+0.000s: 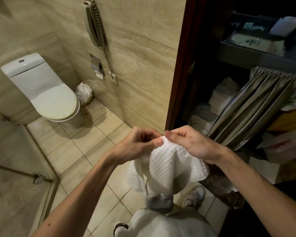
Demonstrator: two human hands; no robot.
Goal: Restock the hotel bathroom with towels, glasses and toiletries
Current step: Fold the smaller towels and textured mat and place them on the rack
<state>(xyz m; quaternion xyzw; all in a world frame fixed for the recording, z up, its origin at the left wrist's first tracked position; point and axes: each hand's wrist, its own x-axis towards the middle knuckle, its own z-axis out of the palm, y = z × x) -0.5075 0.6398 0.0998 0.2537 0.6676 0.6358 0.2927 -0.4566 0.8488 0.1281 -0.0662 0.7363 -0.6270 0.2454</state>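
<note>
L hand (140, 142): pinches towel (162, 166) top edge.
R hand (188, 142): pinches same edge, just beside yr L.
Towel: white waffle, hangs over floor tiles (85, 144) before you.
Writing: cart tray (246, 53) print too blurred.
Room: open tiles btwn toilet (55, 100) & door frame (181, 65).

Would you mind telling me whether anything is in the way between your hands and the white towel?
Nothing visible is. The left hand and right hand both pinch the white towel directly at its top edge, and it hangs free above the tiled floor. Where it goes next is not in view, so that path cannot be judged.
</note>
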